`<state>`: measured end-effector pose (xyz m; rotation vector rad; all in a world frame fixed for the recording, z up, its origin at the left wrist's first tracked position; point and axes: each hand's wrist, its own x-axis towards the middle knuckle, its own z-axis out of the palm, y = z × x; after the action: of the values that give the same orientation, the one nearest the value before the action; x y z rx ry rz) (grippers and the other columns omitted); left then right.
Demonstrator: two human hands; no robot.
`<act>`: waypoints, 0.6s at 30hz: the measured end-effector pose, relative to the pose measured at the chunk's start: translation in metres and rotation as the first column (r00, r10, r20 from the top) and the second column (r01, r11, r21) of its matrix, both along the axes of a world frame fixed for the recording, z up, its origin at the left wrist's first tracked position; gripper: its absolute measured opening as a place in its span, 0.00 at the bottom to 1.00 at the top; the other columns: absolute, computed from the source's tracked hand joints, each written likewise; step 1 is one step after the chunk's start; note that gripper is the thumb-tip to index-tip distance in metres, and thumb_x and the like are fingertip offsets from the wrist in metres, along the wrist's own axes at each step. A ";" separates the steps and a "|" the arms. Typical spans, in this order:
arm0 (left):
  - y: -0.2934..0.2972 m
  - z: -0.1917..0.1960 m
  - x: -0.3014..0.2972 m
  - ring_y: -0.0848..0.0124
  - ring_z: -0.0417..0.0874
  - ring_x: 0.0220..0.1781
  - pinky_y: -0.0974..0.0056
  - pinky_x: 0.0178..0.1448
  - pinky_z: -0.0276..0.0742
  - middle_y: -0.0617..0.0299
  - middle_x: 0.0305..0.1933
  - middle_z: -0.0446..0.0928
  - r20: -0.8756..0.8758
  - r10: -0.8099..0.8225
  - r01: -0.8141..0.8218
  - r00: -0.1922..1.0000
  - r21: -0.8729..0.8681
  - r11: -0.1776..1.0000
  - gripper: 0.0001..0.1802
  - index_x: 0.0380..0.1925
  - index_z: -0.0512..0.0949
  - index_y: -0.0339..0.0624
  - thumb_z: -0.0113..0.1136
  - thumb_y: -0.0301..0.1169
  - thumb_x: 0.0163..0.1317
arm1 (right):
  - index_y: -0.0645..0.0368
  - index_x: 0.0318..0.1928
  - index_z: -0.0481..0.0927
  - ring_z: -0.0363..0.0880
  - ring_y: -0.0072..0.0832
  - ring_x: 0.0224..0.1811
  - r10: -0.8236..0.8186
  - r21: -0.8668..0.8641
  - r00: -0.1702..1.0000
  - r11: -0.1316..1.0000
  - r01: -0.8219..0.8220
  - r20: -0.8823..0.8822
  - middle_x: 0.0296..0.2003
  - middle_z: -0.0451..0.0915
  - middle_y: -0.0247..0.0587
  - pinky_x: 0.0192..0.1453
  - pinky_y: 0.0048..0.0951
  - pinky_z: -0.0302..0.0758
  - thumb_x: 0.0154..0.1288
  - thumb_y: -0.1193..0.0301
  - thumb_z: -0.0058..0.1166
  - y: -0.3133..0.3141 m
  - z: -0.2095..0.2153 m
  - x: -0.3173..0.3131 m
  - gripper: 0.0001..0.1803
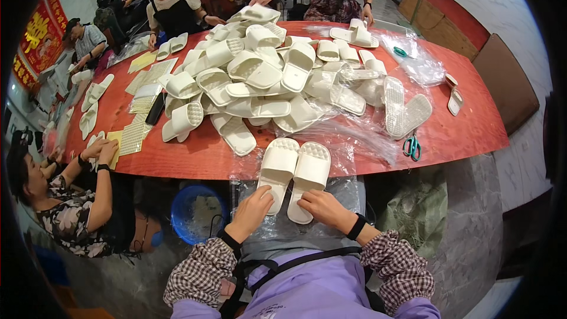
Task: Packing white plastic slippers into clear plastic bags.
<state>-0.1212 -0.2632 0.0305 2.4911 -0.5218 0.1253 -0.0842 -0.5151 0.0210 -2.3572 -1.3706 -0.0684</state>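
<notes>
With the left hand point(251, 208) and right hand point(323, 206) each curled onto a heel end of the white slippers point(279, 158), toes over the red table point(475, 121), keeping both level and lined up probably beats squeezing tbh.

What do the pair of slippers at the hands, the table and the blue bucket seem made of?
Slippers: probably moulded foam or soft plastic; matte cream, with bumpy insoles.
Table: perhaps wood or wood-look laminate; red, with grain-like streaks.
Blue bucket: likely plastic, judging by its smooth, even colour.
</notes>
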 end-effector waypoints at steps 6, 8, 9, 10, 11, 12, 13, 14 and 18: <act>-0.017 -0.011 0.017 0.49 0.81 0.47 0.54 0.47 0.79 0.51 0.57 0.75 0.008 0.017 -0.017 1.000 -0.016 1.000 0.08 0.36 0.76 0.37 0.59 0.30 0.63 | 0.58 0.37 0.73 0.75 0.33 0.39 -0.185 -0.054 0.976 0.980 0.192 0.115 0.35 0.72 0.37 0.37 0.30 0.79 0.53 0.74 0.53 0.004 -0.006 0.003 0.09; -0.022 -0.015 0.021 0.49 0.81 0.47 0.54 0.47 0.79 0.51 0.57 0.74 0.028 0.024 -0.024 0.999 -0.011 1.000 0.08 0.36 0.76 0.37 0.60 0.30 0.62 | 0.61 0.43 0.73 0.77 0.35 0.42 -0.222 -0.091 0.973 0.970 0.227 0.062 0.40 0.74 0.40 0.39 0.31 0.80 0.55 0.75 0.51 0.003 -0.005 0.004 0.13; -0.024 -0.018 0.022 0.50 0.81 0.48 0.54 0.47 0.80 0.50 0.57 0.74 0.047 0.034 -0.034 0.998 0.002 0.999 0.08 0.36 0.75 0.37 0.60 0.30 0.62 | 0.61 0.43 0.73 0.77 0.35 0.42 -0.224 -0.092 0.973 0.969 0.229 0.062 0.40 0.74 0.40 0.39 0.31 0.80 0.55 0.75 0.51 0.003 -0.004 0.004 0.13; -0.026 -0.020 0.024 0.51 0.81 0.49 0.54 0.47 0.80 0.49 0.57 0.74 0.068 0.043 -0.044 0.997 0.013 0.999 0.08 0.35 0.75 0.37 0.60 0.30 0.62 | 0.61 0.44 0.74 0.78 0.36 0.44 -0.213 0.004 0.976 0.977 0.213 0.050 0.41 0.74 0.40 0.40 0.31 0.81 0.56 0.76 0.52 0.002 -0.002 0.004 0.14; -0.027 -0.022 0.026 0.51 0.81 0.49 0.54 0.47 0.80 0.49 0.57 0.74 0.069 0.041 -0.042 0.997 0.011 0.999 0.08 0.35 0.75 0.37 0.60 0.30 0.62 | 0.61 0.46 0.75 0.78 0.37 0.46 -0.201 0.100 0.979 0.975 0.196 0.040 0.43 0.75 0.40 0.41 0.31 0.81 0.56 0.77 0.52 0.002 0.001 0.004 0.15; -0.029 -0.025 0.027 0.51 0.81 0.49 0.54 0.48 0.80 0.49 0.57 0.75 0.074 0.055 -0.056 0.996 0.015 0.998 0.08 0.35 0.75 0.37 0.60 0.30 0.62 | 0.61 0.46 0.75 0.78 0.37 0.46 -0.203 0.098 0.978 0.975 0.198 0.042 0.43 0.75 0.40 0.41 0.31 0.81 0.56 0.77 0.52 0.000 0.005 0.003 0.15; -0.031 -0.026 0.028 0.52 0.82 0.48 0.55 0.48 0.80 0.49 0.56 0.75 0.077 0.068 -0.070 0.995 0.018 0.997 0.08 0.35 0.75 0.37 0.60 0.30 0.62 | 0.61 0.47 0.76 0.78 0.38 0.46 -0.181 0.182 0.983 0.968 0.171 0.041 0.44 0.76 0.41 0.42 0.32 0.81 0.56 0.78 0.52 -0.002 0.012 0.000 0.16; -0.032 -0.026 0.029 0.52 0.82 0.48 0.55 0.48 0.80 0.49 0.56 0.75 0.076 0.066 -0.067 0.995 0.014 0.998 0.08 0.35 0.75 0.37 0.60 0.30 0.62 | 0.60 0.48 0.77 0.79 0.39 0.47 -0.158 0.265 0.987 0.954 0.142 0.042 0.45 0.77 0.42 0.43 0.33 0.81 0.55 0.79 0.52 -0.004 0.016 0.000 0.17; -0.031 -0.023 0.028 0.50 0.81 0.44 0.54 0.45 0.79 0.51 0.55 0.75 0.101 0.081 -0.078 0.992 -0.035 0.996 0.07 0.36 0.76 0.36 0.60 0.29 0.62 | 0.58 0.47 0.79 0.80 0.39 0.44 -0.381 0.369 0.921 0.846 0.384 -0.085 0.44 0.79 0.44 0.43 0.31 0.79 0.57 0.80 0.53 -0.026 0.016 0.018 0.15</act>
<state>-0.0927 -0.2941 0.0075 2.4851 -0.4590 0.2920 -0.0661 -0.5412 0.0365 -2.2476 -0.7706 -0.4015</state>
